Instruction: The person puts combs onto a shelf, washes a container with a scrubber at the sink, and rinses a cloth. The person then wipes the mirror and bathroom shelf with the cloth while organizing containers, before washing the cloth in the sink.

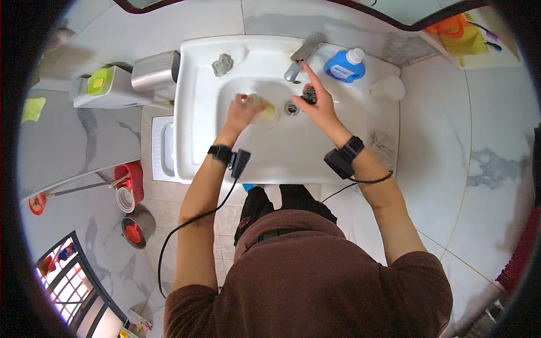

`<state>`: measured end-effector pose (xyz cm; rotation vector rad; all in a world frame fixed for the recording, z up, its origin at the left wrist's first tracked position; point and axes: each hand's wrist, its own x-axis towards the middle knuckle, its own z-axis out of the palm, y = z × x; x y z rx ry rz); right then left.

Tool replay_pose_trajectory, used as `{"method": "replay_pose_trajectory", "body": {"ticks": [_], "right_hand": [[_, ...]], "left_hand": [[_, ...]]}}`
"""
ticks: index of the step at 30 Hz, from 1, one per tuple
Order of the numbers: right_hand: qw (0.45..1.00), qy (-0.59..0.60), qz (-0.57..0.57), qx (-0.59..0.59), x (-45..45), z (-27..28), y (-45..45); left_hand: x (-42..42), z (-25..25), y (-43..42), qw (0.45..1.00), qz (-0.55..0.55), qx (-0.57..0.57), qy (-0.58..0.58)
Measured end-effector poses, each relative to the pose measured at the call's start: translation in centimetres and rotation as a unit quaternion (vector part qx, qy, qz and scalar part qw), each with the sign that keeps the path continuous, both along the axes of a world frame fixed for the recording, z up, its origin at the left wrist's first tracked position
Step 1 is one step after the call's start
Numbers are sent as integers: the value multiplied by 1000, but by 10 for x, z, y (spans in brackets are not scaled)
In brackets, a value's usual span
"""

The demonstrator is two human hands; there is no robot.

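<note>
Over the white sink (191, 112), my left hand (241, 114) grips a pale yellowish, see-through cup (266, 108), slightly smeared by motion. My right hand (324, 111) has a dark steel wool scrubber (309, 94) held against its palm. The right index finger stretches out to the lever of the metal faucet (292, 71), at or close to touching it; I cannot tell which. Below the scrubber lies the round drain (291, 109). Whether water is running I cannot make out.
A blue bottle with a white cap (344, 66) and a white cup (387, 88) stand on the right ledge. A grey rag (222, 65) lies at the back left. A crumpled cloth (382, 145) sits at the right front. Cables hang from both wrist straps.
</note>
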<state>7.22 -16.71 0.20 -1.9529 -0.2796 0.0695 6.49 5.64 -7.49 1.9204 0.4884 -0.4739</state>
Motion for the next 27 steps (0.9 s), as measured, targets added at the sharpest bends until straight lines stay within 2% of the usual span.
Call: {"method": "replay_pose_trajectory", "body": {"ticks": [1,3,4,7,8,9,10,11,12,13,14,15,18,19,20,21,22,24,25,26,27], "right_hand": [[992,81,6,99,0,-2,-4],[926,238,23,291,2,-14,-16],[882,285,38,373,2,-17,-23],[804,359,-2,474,-7,-49,-25],[896,362,11,257,-13,-77,-29],[940,340,21,26,-18,-112,-35],[932,298,26,-204,-18,-129,-37],[948,288,-5,-137,-20,-126,-34],[956,281,-36,-71,-28,-118,-28],[960,271,-64,-4,-30,-109,-23],[951,304,-37,50,-29,-90,-18],[934,330,-25,137,-30,-91,-14],[838,395,-3,377,-17,-98,-5],[911,366,13,192,-19,-109,-6],[947,321,28,0,-21,-126,-10],[946,260,39,-191,-21,-126,-8],[963,239,-86,-95,-25,-130,0],[964,256,-49,47,-29,-113,11],[956,265,-33,118,-31,-102,16],[975,222,1,8,-30,-96,19],[975,222,-13,12,-29,-96,21]], "left_hand": [[-8,24,3,992,-42,74,-91],[-24,63,9,930,-125,222,-267],[-26,71,13,955,-75,146,-247],[-37,44,21,898,-203,244,-305],[-46,38,18,883,-242,286,-282],[-51,37,18,906,-209,262,-259],[-52,36,19,925,-178,237,-237],[-54,37,20,943,-149,209,-212],[-59,45,20,889,-186,329,-261],[-59,49,22,913,-163,280,-248],[-59,51,25,934,-140,230,-233],[-59,55,26,952,-119,178,-219],[-59,69,26,911,-166,264,-268],[-61,69,26,900,-178,297,-265],[-62,69,25,887,-190,329,-261],[-59,71,25,872,-202,362,-260],[-57,72,25,895,-180,325,-245],[-57,73,25,937,-131,249,-207],[-60,76,26,916,-148,293,-232],[-61,82,26,891,-164,335,-259],[-61,86,26,863,-179,376,-285]]}}
